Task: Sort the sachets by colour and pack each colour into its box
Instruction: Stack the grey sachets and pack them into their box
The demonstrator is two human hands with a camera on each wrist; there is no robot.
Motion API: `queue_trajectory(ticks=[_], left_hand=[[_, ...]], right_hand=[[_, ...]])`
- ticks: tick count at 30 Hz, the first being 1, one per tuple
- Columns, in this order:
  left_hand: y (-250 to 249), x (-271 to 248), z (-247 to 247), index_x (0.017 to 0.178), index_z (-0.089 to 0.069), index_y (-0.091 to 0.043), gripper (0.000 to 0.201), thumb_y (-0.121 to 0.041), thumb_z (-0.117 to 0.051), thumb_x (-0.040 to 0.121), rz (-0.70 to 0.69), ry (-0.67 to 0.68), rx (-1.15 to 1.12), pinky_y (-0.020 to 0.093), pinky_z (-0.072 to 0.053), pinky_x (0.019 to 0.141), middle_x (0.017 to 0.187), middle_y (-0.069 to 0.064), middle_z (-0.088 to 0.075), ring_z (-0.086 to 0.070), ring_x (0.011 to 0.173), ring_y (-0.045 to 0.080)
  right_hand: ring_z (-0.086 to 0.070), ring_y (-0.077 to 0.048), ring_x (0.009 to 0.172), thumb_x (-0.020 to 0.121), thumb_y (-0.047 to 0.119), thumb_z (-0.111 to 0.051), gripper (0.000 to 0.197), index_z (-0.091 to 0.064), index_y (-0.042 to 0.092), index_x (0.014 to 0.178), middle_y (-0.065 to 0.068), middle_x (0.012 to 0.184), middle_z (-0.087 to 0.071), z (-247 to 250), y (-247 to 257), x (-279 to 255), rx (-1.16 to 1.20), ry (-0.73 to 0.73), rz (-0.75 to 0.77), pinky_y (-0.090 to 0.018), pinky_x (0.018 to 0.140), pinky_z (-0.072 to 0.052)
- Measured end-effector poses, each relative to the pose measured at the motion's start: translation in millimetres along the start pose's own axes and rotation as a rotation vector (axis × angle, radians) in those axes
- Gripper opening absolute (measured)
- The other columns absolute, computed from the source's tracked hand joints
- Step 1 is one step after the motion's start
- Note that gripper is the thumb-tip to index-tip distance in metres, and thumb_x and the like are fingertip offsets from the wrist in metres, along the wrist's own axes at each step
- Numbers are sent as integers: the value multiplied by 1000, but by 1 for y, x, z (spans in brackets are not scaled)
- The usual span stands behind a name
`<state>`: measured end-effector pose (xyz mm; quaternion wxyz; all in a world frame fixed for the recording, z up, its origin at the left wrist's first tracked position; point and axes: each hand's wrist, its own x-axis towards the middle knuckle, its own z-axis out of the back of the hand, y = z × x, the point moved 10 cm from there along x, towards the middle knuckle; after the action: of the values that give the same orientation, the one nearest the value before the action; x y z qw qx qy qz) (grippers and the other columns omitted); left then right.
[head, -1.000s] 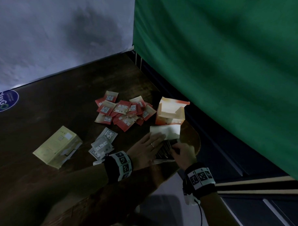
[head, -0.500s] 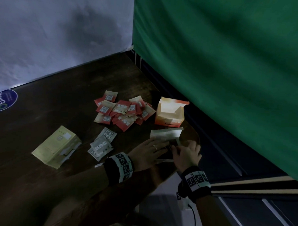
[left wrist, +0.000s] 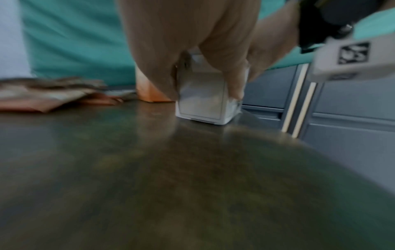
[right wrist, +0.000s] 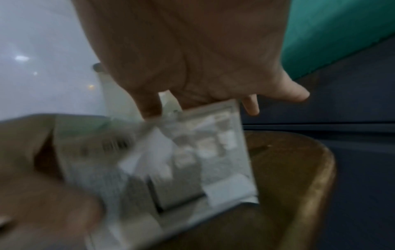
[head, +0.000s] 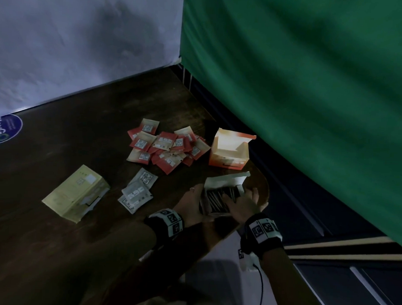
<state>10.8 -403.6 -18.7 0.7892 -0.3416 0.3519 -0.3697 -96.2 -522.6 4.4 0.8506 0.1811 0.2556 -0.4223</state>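
Note:
A white box (head: 221,198) stands near the table's front right corner, its top open with dark sachet edges showing inside. My left hand (head: 195,201) grips its left side; in the left wrist view the fingers (left wrist: 233,81) curl round the box (left wrist: 200,98). My right hand (head: 242,203) holds its right side, thumb and fingers (right wrist: 149,104) pinching the top edge of the blurred box (right wrist: 205,160). Red sachets (head: 166,147) lie in a loose pile beside an open orange box (head: 229,153). A few grey sachets (head: 137,191) lie left of my hands.
A yellow box (head: 75,193) lies on its side at the left. The wooden table (head: 55,250) ends in a rounded corner just right of the white box. A green curtain (head: 300,87) hangs close behind the orange box.
The white box lay flat under my left hand; now it stands upright between both hands with its opening up. My right hand moved from its near end to its right side.

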Motion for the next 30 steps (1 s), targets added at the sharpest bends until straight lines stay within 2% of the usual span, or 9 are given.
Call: queue_trajectory(ticks=[8, 11, 13, 14, 16, 18, 21, 26, 30], left_hand=[[-4, -7, -12, 140, -29, -19, 101, -37, -86, 59, 3, -21, 87, 33, -31, 107, 138, 1, -34, -35, 128, 18], [-3, -10, -10, 142, -27, -20, 102, -36, -86, 60, 18, 20, 82, 32, -31, 107, 140, 1, -33, -35, 129, 18], [2, -15, -4, 142, -28, -22, 98, -36, -84, 62, 31, 41, 95, 31, -34, 104, 140, -1, -34, -37, 127, 17], [5, -19, 2, 140, -31, -23, 92, -37, -82, 65, 30, 40, 115, 30, -36, 103, 140, -2, -35, -38, 126, 16], [11, -30, 23, 134, -39, -26, 70, -33, -75, 75, 7, -8, 171, 30, -40, 101, 140, -3, -35, -40, 125, 15], [24, -43, 54, 128, -47, -27, 50, -32, -67, 82, 4, -116, 226, 31, -41, 102, 140, -2, -36, -41, 126, 16], [63, -54, 100, 135, -42, -26, 61, -36, -67, 80, 161, -286, 378, 38, -34, 108, 145, 3, -32, -34, 133, 22], [123, -51, 107, 150, 2, -29, 104, -36, -73, 78, 489, -2, 476, 59, -14, 114, 158, 10, 7, 7, 144, 38], [126, -46, 112, 146, -19, -33, 81, -30, -68, 82, 502, 12, 494, 60, -26, 109, 157, 8, -2, -3, 141, 42]], right_hand=[[13, -27, 146, 98, 52, -16, 61, -61, 20, 124, -4, 159, -5, -5, 14, -2, -116, -33, 17, -65, 110, 11], [6, -30, 146, 98, 52, -22, 57, -62, 20, 122, -6, 157, -12, 10, 14, -10, -110, -108, 12, -65, 109, 8], [-17, -33, 142, 97, 44, -33, 46, -60, 17, 122, -12, 147, -31, 30, 18, -26, 10, -329, 81, -62, 112, -6], [-34, -33, 131, 97, 39, -40, 39, -62, 14, 116, -13, 135, -42, 41, 23, -41, 112, -478, 163, -60, 109, -21], [-53, -24, 99, 93, 34, -46, 29, -62, 10, 94, -9, 108, -53, 47, 39, -71, 307, -644, 366, -46, 85, -50], [-52, -15, 79, 89, 40, -45, 27, -53, 15, 86, -2, 93, -52, 28, 59, -84, 407, -560, 501, -25, 66, -49], [-52, -7, 77, 88, 32, -56, 20, -51, 18, 100, 5, 94, -53, -7, 91, -88, 389, -396, 613, -10, 63, -36], [-56, -12, 98, 94, 31, -49, 40, -41, 19, 131, 1, 109, -60, -62, 127, -68, 168, -75, 641, -22, 81, -43], [-46, -20, 120, 93, 32, -50, 50, -34, 17, 139, -5, 131, -46, -98, 136, -48, 11, 93, 596, -34, 99, -43]])
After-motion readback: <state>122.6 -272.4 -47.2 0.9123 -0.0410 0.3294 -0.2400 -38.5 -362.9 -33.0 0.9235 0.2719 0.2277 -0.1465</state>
